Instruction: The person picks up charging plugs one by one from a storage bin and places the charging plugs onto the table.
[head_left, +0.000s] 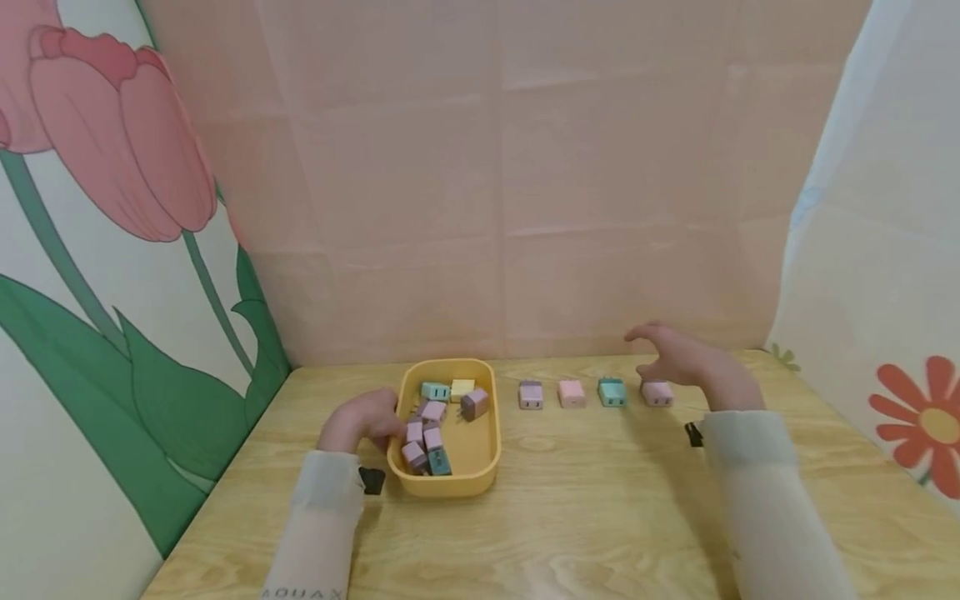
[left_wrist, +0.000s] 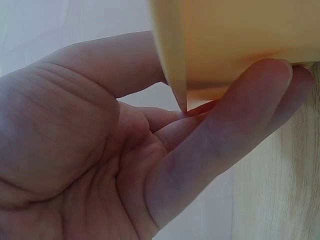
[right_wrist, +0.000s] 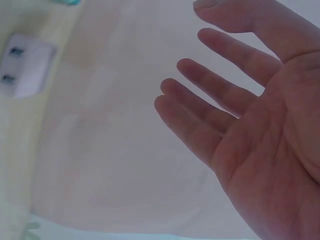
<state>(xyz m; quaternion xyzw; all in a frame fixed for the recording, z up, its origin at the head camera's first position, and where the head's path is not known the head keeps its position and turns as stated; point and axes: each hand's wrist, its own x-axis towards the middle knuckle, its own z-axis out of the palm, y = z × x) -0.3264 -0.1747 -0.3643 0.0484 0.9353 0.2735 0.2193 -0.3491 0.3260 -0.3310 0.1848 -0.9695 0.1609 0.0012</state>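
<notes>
At the left rim of a yellow plastic basket (head_left: pixel 450 487), my left hand (head_left: pixel 366 419) grips the wall. In the left wrist view the thumb goes over one side of the basket wall (left_wrist: pixel 240 35) and the fingers (left_wrist: pixel 225 120) lie along the other. The basket holds several small USB charger plugs, among them a teal one (head_left: pixel 439 462), a yellow one (head_left: pixel 461 389) and a lilac one (head_left: pixel 475 404). My right hand (head_left: pixel 686 360) hovers with spread, relaxed fingers above a lilac charger (head_left: pixel 657 394) on the table; nothing is in its grasp.
Left of that charger, a teal charger (head_left: pixel 612 392), a pink charger (head_left: pixel 572 394) and another lilac charger (head_left: pixel 531 395) stand in a row on the wooden table (head_left: pixel 570 517). A pink sheet (head_left: pixel 495 183) hangs along the back edge, with flowered panels at both sides.
</notes>
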